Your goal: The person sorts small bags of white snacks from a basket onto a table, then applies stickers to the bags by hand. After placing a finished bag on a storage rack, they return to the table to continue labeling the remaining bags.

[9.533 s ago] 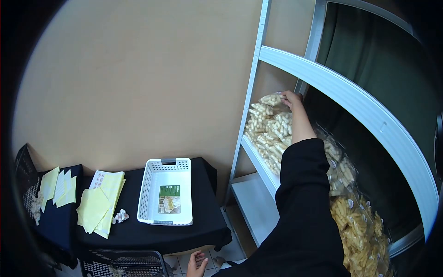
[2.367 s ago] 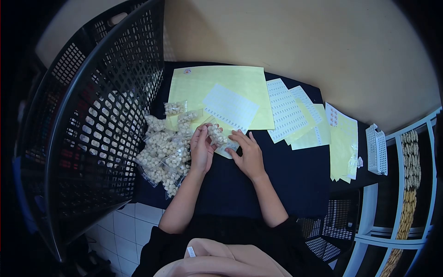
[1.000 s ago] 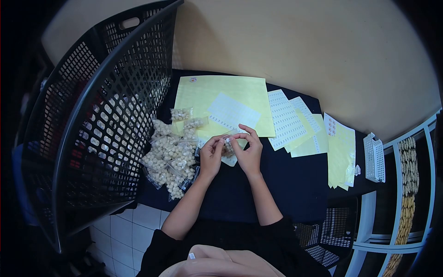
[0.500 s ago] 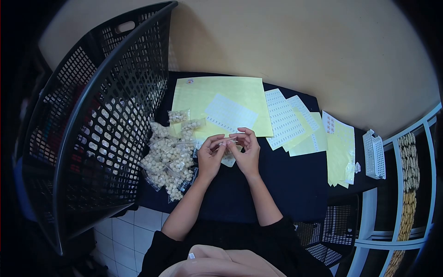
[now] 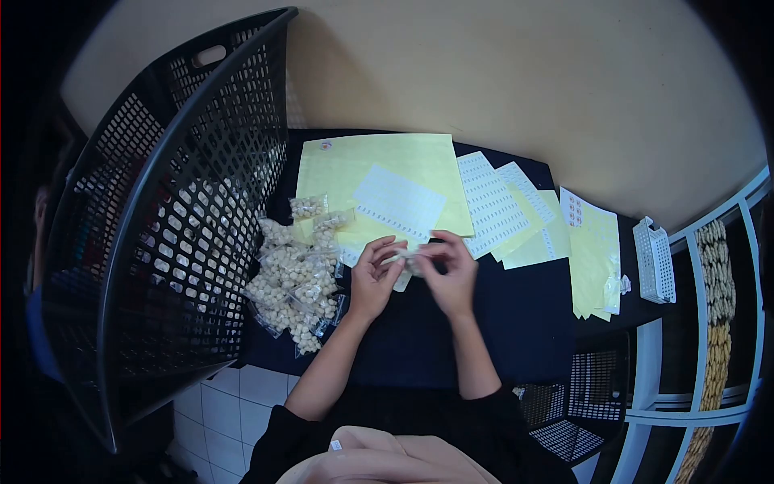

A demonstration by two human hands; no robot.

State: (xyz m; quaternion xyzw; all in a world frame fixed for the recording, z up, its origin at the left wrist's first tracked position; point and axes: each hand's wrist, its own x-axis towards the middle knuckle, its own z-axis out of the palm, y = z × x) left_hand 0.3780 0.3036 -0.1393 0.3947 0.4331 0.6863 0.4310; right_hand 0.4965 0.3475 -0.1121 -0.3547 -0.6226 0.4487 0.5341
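Observation:
Over the dark tabletop, my left hand pinches a small clear plastic bag, partly hidden by the fingers. My right hand is beside it, blurred, with thumb and fingers closed at the bag's right edge; what exactly they grip is unclear. A heap of clear bags of pale round pieces lies left of my left hand. Behind both hands, a white label sheet with rows of small print rests on a large yellow sheet.
A big black perforated basket stands at the left, holding more bags. More label sheets and yellow backing sheets lie to the right, near a small white basket. A black crate is low at the right.
My hands have drawn slightly apart, the right one moving right and blurring. The small bag between them has shifted a little. The whole view has moved slightly.

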